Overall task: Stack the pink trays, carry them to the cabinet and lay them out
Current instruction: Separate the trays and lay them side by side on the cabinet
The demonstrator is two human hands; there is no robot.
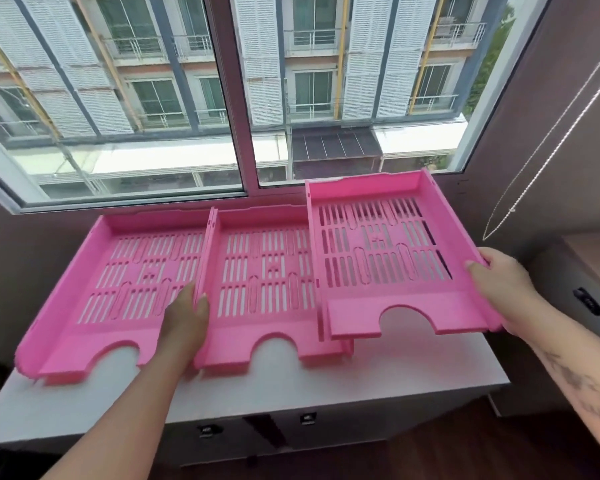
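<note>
You had three pink slotted plastic trays on top of the low white cabinet [257, 386] under the window. The left tray [84, 306] and the middle tray [274, 327] lay flat, side by side. Your left hand [186, 317] pinched the wall where those two met. Your right hand [499, 289] held the right tray [388, 258] by its edge, lifted a bit and lapping over the middle one. It looked like you were nearly done: only this last tray was left to set down.

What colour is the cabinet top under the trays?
White, seen in the head view: the cabinet top beneath the pink trays.
</note>
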